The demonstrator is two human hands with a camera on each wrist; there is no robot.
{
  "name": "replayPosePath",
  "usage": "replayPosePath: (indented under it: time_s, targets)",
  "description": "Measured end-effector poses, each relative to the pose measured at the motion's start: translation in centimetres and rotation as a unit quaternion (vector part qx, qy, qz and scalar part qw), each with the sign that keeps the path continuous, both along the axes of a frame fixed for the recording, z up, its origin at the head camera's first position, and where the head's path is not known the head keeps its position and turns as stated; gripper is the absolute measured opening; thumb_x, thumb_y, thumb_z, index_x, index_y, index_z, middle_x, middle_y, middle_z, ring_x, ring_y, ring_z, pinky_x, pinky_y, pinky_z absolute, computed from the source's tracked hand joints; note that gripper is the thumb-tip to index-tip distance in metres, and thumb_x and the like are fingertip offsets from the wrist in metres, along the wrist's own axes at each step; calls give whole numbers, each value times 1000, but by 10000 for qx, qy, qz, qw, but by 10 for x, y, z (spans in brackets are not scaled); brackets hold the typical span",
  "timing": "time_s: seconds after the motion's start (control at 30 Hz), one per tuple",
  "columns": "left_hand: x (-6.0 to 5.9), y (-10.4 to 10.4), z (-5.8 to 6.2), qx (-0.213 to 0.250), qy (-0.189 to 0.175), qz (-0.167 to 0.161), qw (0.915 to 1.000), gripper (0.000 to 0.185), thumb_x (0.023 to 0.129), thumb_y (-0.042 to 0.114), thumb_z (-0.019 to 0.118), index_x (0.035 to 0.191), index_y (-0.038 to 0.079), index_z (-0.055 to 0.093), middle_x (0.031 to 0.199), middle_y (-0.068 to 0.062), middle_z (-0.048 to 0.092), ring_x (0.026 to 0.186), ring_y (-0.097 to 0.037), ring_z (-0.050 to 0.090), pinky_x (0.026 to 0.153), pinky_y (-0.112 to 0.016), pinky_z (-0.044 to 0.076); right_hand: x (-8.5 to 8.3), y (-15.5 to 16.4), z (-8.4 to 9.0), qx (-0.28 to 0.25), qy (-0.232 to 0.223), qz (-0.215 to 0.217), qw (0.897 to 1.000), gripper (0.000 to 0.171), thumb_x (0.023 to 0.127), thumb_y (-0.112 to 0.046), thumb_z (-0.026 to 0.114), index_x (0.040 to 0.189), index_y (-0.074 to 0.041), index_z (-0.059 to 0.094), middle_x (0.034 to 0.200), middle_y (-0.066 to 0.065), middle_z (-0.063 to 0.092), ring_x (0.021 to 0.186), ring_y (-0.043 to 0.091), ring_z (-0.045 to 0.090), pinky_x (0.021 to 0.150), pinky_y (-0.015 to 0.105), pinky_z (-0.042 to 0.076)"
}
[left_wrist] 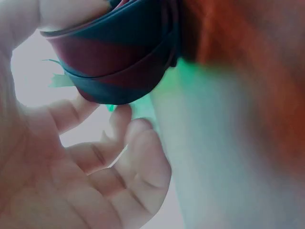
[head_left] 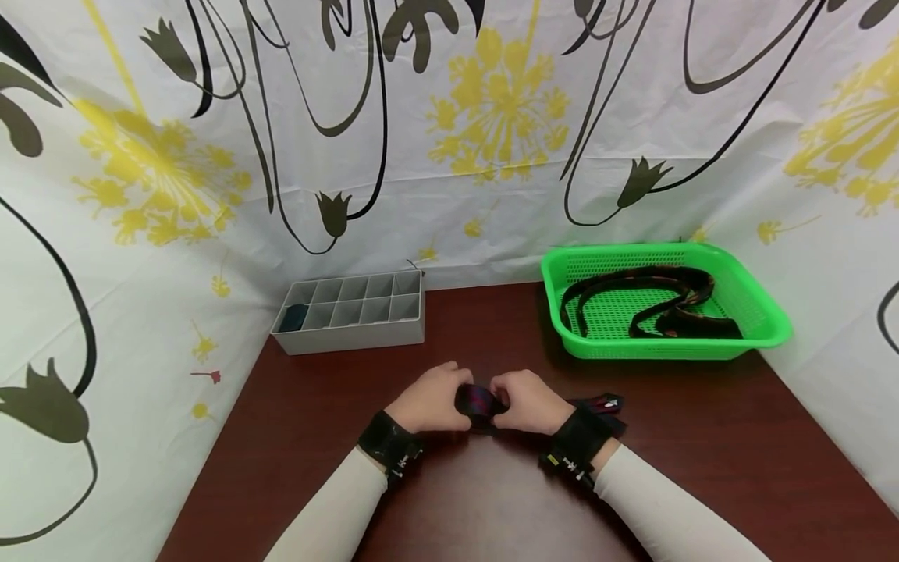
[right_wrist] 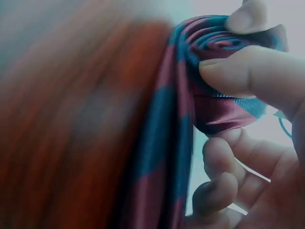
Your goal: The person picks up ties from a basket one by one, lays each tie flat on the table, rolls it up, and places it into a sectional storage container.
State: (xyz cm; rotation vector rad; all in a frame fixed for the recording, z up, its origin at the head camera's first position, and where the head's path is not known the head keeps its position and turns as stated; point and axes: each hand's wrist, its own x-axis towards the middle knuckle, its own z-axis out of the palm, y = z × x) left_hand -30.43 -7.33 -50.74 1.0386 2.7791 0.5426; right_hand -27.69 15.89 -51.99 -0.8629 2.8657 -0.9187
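A striped necktie (head_left: 479,401) in dark blue and dark red is wound into a partial roll above the table, between both hands. My left hand (head_left: 437,398) grips the roll's left side, thumb and fingers curved round it. On the opposite side my right hand (head_left: 530,402) pinches it. The right wrist view shows the necktie's spiral layers (right_wrist: 224,109), the thumb lying against them and curled fingers beneath. Its unrolled tail (head_left: 605,403) lies on the table, passing under the right wrist. In the left wrist view the roll (left_wrist: 114,57) sits between thumb and fingers.
A grey divided box (head_left: 351,336) stands at the back left, with a dark blue item (head_left: 293,317) in its front left compartment. At the back right is a green basket (head_left: 653,349) holding dark, orange-patterned neckties (head_left: 691,282). Patterned cloth (head_left: 492,226) hangs round the dark red table (head_left: 302,460).
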Motion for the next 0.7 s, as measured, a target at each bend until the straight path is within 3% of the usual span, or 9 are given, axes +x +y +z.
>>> replayPosePath:
  time_s: [0.1, 0.23, 0.47, 0.6, 0.7]
  targets:
    - [-2, 1, -8, 190, -125, -117, 9997, 40, 74, 34, 88, 107, 21, 69, 95, 6, 61, 82, -9, 57, 69, -21, 51, 0, 2, 0, 102, -82, 83, 9999, 27, 72, -22, 88, 85, -19, 65, 67, -10, 51, 60, 3, 45, 58, 22, 39]
    - [0, 5, -13, 79, 140, -90, 9998, 39, 74, 36, 89, 103, 20, 70, 89, 7, 62, 78, -8, 57, 67, -21, 51, 0, 1, 3, 6, -117, 179, 9998, 35, 73, -29, 92, 96, -25, 66, 72, -11, 57, 66, 3, 51, 63, 23, 45]
    - [11, 14, -7, -46, 595, 773, 9952, 51, 76, 40, 92, 112, 11, 71, 95, -1, 62, 75, -11, 58, 68, -25, 56, 2, -3, 7, -129, 333, -123, 9993, 39, 79, -24, 91, 109, -19, 66, 76, -7, 58, 67, 4, 49, 67, 23, 45]
    - [9, 12, -7, 5, 385, 989, 9944, 53, 79, 39, 91, 118, 9, 70, 100, -3, 63, 81, -12, 60, 73, -28, 60, 3, 1, 7, -45, -36, -173, 9998, 53, 77, -24, 94, 119, -15, 63, 79, -5, 62, 67, 5, 53, 67, 25, 48]
    - [3, 6, -11, 124, 177, 838, 9962, 47, 78, 37, 90, 113, 12, 71, 97, 0, 62, 82, -12, 59, 72, -27, 57, 2, 3, 4, 151, -319, -121, 9993, 56, 75, -22, 96, 119, -14, 62, 78, -3, 63, 66, 6, 53, 65, 26, 49]
